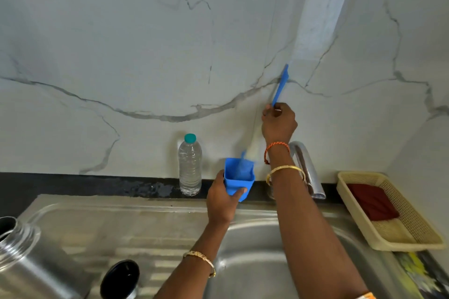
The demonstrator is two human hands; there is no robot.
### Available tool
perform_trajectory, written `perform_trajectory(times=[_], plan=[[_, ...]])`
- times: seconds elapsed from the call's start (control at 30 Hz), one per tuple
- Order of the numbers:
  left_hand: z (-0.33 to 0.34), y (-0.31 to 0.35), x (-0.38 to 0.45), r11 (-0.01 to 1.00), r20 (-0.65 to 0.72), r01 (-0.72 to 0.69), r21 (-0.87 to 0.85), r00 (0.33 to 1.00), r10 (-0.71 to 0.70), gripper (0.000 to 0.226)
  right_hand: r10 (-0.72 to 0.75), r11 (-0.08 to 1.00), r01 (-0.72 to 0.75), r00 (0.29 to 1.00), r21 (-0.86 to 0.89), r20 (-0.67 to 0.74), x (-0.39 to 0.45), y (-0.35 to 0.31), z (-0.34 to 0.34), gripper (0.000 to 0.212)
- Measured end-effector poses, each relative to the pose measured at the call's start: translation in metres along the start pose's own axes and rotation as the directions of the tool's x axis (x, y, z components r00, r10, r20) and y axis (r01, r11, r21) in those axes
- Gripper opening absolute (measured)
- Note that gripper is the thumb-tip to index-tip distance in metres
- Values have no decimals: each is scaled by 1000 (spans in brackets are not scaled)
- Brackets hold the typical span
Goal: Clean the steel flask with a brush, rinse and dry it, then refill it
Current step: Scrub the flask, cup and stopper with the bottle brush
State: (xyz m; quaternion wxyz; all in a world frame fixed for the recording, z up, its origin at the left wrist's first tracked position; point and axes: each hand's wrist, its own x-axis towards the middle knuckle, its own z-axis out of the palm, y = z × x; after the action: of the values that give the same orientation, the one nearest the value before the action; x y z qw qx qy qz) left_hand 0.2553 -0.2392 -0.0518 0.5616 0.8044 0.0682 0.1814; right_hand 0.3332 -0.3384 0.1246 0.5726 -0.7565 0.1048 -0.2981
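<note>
The open steel flask (pixel 23 257) stands on the drainboard at the bottom left, with its black lid (pixel 120 279) lying beside it. My left hand (pixel 222 201) grips a blue square brush holder (pixel 239 177) on the black counter behind the sink. My right hand (pixel 279 124) is raised above the holder and grips the blue handle of the bottle brush (pixel 280 87). The brush's pale bristle end is blurred and hangs just above the holder's mouth.
A clear water bottle (pixel 190 167) with a teal cap stands on the counter left of the holder. The chrome tap (pixel 307 170) arches over the sink basin (pixel 255 267). A cream basket (pixel 398 233) with a dark red cloth sits at the right.
</note>
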Motion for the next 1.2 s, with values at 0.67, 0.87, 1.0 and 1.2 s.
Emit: perform_trajectory(times=[0.67,0.87,1.0,1.2], plan=[[-4,6,2,985,51,-9,173,999,0,58,18,920,1,999,-392,45,-28,41,5,27],[-27,42,-2,916,158,-17,402,986,-51,75,22,821,100,978,-561,207,-56,21,-12,37],[-43,73,-12,851,197,-78,520,980,-31,64,-56,851,200,954,-485,294,-75,1,-25,36],[-72,108,-36,805,212,-170,569,976,56,40,-131,835,293,928,-465,349,-105,-29,-57,24]])
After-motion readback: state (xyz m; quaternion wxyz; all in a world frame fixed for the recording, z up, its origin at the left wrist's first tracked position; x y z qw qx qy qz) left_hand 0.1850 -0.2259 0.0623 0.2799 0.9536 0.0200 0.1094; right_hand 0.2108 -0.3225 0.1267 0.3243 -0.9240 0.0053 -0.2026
